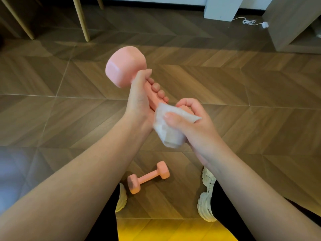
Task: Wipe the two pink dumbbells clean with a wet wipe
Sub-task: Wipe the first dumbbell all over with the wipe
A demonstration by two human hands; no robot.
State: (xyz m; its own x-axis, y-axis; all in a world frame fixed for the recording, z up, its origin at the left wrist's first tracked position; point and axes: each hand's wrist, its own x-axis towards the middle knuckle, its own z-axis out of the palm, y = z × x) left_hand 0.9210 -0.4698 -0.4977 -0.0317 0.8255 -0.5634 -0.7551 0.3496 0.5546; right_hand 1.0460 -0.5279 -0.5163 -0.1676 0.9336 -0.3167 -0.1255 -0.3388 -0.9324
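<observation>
Pink and matte, the held dumbbell (125, 66) slanted up to the left in the air, its far head clear above the left hand (139, 101). That hand gripped the handle, with the fingers (155, 86) curled round it from behind so that their tips showed in a row along the shaft. The right hand (196, 126) clasped a white wet wipe (166, 129) round the near end, thumb pressed on top of the cloth. The near head seemed to be wrapped inside the wipe, though it was mostly hidden. The second dumbbell (148, 177) lay on the floor (243, 84) below the hands, between two pale chunky shoes (207, 197) and touching neither hand. The floor was brown wood-look tile in a chevron pattern. Slim wooden legs (81, 18) stood at the far left. A white cable (250, 21) lay coiled at the far right, beside a grey-brown cabinet (295, 23).
</observation>
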